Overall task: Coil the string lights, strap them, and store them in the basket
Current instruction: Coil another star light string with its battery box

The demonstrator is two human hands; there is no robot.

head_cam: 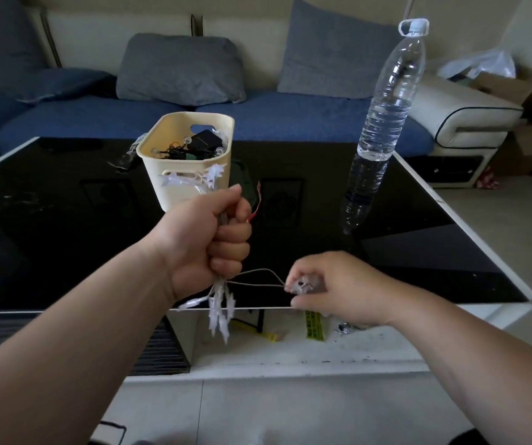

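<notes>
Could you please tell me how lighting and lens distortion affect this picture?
Head view: the light is dim and soft, with no hard shadows; the glossy black table mirrors the water bottle; wide-angle distortion leans that bottle and bows the table edge; the clear string lights look soft-edged.

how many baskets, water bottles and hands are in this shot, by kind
basket: 1
water bottle: 1
hands: 2, the left hand and the right hand, both holding the string lights
total: 4
</notes>
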